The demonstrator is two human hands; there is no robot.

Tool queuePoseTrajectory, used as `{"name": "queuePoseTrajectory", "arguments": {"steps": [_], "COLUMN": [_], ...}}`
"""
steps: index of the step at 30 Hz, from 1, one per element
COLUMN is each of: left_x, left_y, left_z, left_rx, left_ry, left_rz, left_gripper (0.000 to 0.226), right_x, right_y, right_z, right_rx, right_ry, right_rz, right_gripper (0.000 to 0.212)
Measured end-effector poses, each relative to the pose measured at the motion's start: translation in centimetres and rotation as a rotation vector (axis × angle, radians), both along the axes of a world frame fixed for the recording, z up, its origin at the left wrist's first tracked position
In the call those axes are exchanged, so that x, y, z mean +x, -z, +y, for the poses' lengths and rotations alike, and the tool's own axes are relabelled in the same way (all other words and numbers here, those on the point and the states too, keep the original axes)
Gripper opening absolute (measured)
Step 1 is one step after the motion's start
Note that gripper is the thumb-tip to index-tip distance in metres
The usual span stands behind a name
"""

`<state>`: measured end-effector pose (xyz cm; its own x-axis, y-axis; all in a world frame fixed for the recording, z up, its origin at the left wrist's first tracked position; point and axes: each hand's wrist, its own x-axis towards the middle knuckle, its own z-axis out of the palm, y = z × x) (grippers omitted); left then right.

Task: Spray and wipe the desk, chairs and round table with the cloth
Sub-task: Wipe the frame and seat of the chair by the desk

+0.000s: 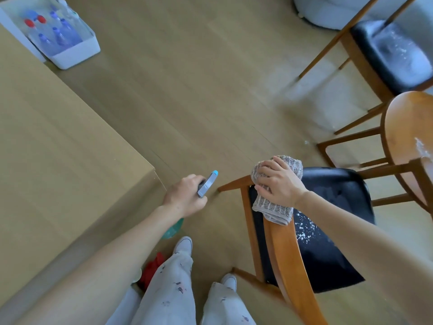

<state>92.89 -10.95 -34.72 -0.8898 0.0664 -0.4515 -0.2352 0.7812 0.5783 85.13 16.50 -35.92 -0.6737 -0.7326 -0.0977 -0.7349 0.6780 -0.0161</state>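
My right hand [278,182] holds a grey ribbed cloth [273,208] down on the wooden backrest [284,259] of the near chair. White specks lie on that chair's black seat [328,242]. My left hand [185,197] grips a spray bottle by its grey trigger head [207,184], blue nozzle pointing away; the green body [172,229] shows under my wrist. The light wooden desk [58,148] fills the left. The round wooden table [407,141] is at the right edge, with a white smear. A second black-seated chair [396,55] stands at the top right, its seat streaked with white.
A white bin [72,55] holding several capped bottles sits on the floor beyond the desk. Something red [152,269] lies on the floor by my left leg. A pale rounded object [332,10] is at the top. Wood floor lies between desk and chairs.
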Motion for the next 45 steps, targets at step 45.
{"name": "queuePoseTrajectory", "arguments": {"steps": [45], "left_x": [8.5], "left_y": [1.7], "left_z": [6.7], "left_rx": [0.02], "left_ry": [-0.236], "left_rz": [0.001], "left_gripper": [0.017], "right_x": [2.1], "right_y": [1.1], "right_z": [1.3], "right_rx": [-0.165], "right_ry": [-0.11], "right_rz": [0.027], "right_gripper": [0.038]}}
